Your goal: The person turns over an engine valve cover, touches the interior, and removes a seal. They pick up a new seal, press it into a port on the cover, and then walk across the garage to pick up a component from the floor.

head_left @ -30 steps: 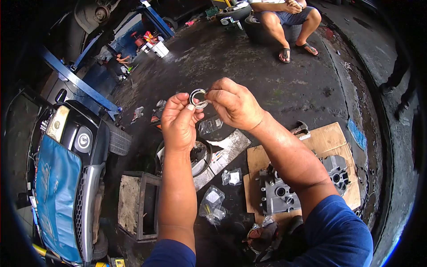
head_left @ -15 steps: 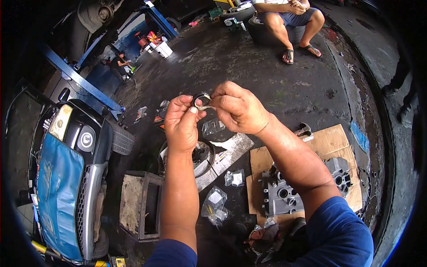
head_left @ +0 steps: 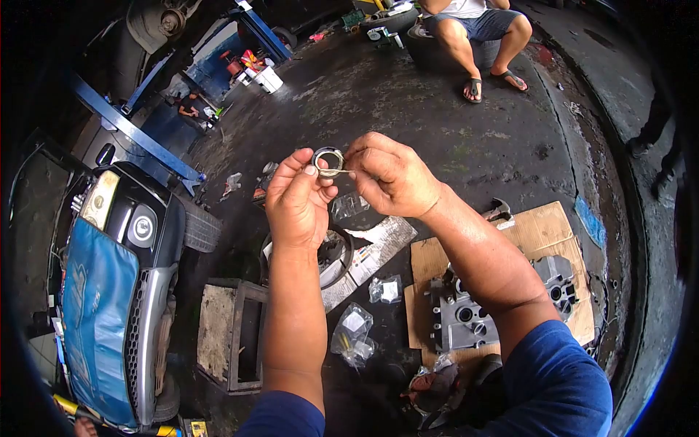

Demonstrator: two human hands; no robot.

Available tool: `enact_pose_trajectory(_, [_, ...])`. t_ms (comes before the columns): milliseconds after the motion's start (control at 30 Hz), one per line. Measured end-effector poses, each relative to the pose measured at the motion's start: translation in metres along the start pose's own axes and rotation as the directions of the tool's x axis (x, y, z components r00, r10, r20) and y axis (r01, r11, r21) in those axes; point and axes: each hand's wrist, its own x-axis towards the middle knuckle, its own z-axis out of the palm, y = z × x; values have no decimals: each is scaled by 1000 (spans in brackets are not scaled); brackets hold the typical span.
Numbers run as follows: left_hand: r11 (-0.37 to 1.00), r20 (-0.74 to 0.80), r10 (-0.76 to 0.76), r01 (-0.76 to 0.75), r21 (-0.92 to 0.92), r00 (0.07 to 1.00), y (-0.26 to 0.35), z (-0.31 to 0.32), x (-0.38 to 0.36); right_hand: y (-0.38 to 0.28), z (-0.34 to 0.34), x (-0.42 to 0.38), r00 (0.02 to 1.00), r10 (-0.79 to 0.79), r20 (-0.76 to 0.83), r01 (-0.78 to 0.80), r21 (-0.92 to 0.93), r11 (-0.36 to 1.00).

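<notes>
My left hand [head_left: 297, 207] pinches a small ring-shaped seal [head_left: 316, 158], dark on the outside and paler within, between thumb and fingers. The ring's opening faces me, held up in front of my chest. From the right, my right hand [head_left: 393, 178] is closed at the ring's edge. Its thumb and forefinger grip a thin, light-coloured strip [head_left: 339, 171] that runs across the lower part of the ring. Below both hands, a clear plastic bag [head_left: 349, 207] lies on the dark floor.
Beneath my right arm, a metal engine part [head_left: 466, 335] rests on cardboard [head_left: 535, 227]. Small plastic packets [head_left: 352, 333] and an open box frame [head_left: 237, 335] are on the floor. A car [head_left: 156, 240] stands left. Ahead, a person [head_left: 473, 44] sits on a tire.
The ring has turned so its opening faces me more squarely, and the strip shows more clearly. The seated person's hands have risen out of view.
</notes>
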Motion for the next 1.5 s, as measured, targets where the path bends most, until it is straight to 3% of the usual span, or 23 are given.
enact_pose_trajectory(367, [1000, -81, -26, 25, -19, 996, -4, -6, 3, 0, 1, -3, 997, 19, 72, -18, -9, 1000])
enact_pose_trajectory(500, [999, -66, -44, 42, -33, 997, -1, -11, 3, 6, -2, -4, 998, 22, 50, -25, 64, 998])
enact_pose_trajectory(533, [999, -53, -48, 47, -28, 997, 0, -12, 3, 8, -4, -5, 994, 98, 46, -103, 103, 989])
enact_pose_trajectory(600, [998, -27, -60, 59, -17, 998, 0, -13, 3, 15, 1, -13, 949, 314, 33, -302, 381, 874])
enact_pose_trajectory(700, [997, -17, -65, 65, 33, 998, -1, -11, 1, 21, 6, -20, 776, 621, 109, -507, 694, 511])
enact_pose_trajectory(800, [993, -7, -75, 75, 89, 997, -7, -11, 1, 26, 7, -15, 609, 779, 147, -470, 859, 204])
enact_pose_trajectory(933, [989, -21, -45, 47, 138, 999, -13, -11, 2, 28, 9, -13, 482, 848, 219, -342, 938, -48])
enact_pose_trajectory(1033, [985, -28, -16, 21, 171, 999, -12, -14, 4, 26, 1, -11, 652, 737, 179, -410, 901, 144])
enact_pose_trajectory(1133, [981, -33, -25, 31, 190, 999, -8, -16, 3, 15, -8, -4, 746, 638, 191, -576, 666, 474])
enact_pose_trajectory(1233, [987, 7, -14, 13, 163, 1000, -9, -12, 2, 7, -5, 0, 931, 343, 128, -363, 213, 907])
enact_pose_trajectory(1267, [970, 55, 64, -75, 230, 996, -13, -11, 3, 1, -7, 3, 914, 379, 144, -391, 72, 917])
enact_pose_trajectory(1367, [840, 213, 256, -326, 435, 943, -22, -7, 3, 5, 5, 0, 726, 644, 243, -688, 276, 671])
enact_pose_trajectory(1433, [670, 313, 329, -454, 587, 891, -23, -7, 0, 3, 7, -1, 741, 630, 232, -670, 316, 672])
enact_pose_trajectory(1500, [670, 344, 329, -474, 571, 879, -19, -9, -2, -1, 7, 0, 729, 638, 248, -679, 378, 629])
